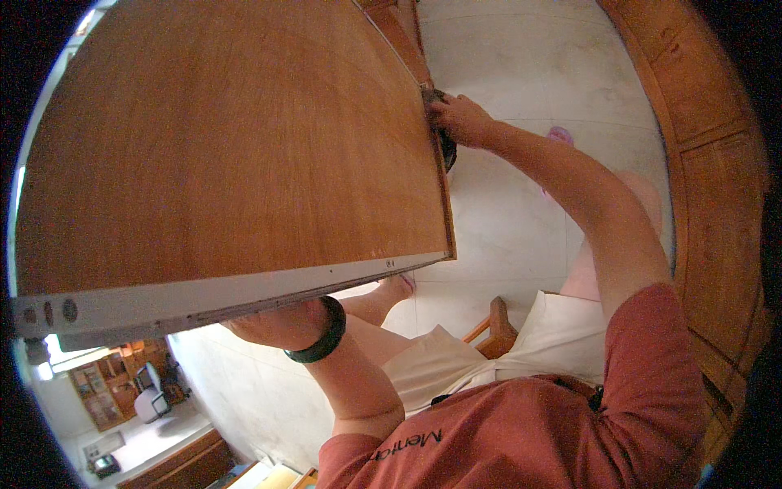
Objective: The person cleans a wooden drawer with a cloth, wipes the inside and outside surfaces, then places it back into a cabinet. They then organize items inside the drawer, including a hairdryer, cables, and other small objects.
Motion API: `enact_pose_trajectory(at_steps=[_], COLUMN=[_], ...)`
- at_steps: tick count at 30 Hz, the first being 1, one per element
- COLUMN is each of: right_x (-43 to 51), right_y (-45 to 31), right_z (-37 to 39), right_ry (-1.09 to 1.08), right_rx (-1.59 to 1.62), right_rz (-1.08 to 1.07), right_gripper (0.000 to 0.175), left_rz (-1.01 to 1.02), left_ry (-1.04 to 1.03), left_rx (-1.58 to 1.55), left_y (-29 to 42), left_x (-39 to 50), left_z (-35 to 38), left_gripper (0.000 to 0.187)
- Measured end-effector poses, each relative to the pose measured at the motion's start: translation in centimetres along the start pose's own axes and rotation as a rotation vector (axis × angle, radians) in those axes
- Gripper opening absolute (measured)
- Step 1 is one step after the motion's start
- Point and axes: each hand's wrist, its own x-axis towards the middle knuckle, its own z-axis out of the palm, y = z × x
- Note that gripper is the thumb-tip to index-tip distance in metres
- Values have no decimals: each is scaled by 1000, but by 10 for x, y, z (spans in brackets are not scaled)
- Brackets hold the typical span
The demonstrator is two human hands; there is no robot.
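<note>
A large brown wooden panel [244, 147], apparently a drawer's flat face, fills the upper left before me. Along its near edge runs a grey metal rail [256, 281] with holes, like a drawer slide. My left hand [275, 324], with a dark band [330, 330] at the wrist, holds the panel from beneath this rail; its fingertips are hidden. At the panel's right edge my right hand [461, 119] grips with curled fingers. A dark piece [449, 150] shows just below that hand; what it is cannot be made out.
A wooden seat [500, 330] shows between my legs on the pale tiled floor [507, 244]. Brown wooden cabinetry [715, 202] curves along the right. An office chair [149, 397] and a wooden bookcase [101, 391] stand at the lower left. My feet are in pink footwear [559, 136].
</note>
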Motion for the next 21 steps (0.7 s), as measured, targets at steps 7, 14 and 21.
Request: enact_pose_trajectory(at_steps=[7,14,21], right_x=[-83,-149,-175], right_y=[-57,-118,-159], right_z=[-19,-35,-22], right_ry=[108,71,-109], right_rx=[157,355,528], right_rz=[-182,-422,-383], right_gripper=[27,26,29], left_rz=[-160,-224,-46], left_ry=[-33,17,68], left_rx=[-81,-213,-133], left_y=[19,35,23], left_x=[17,29,32], left_z=[-1,-2,2], left_gripper=[75,63,49])
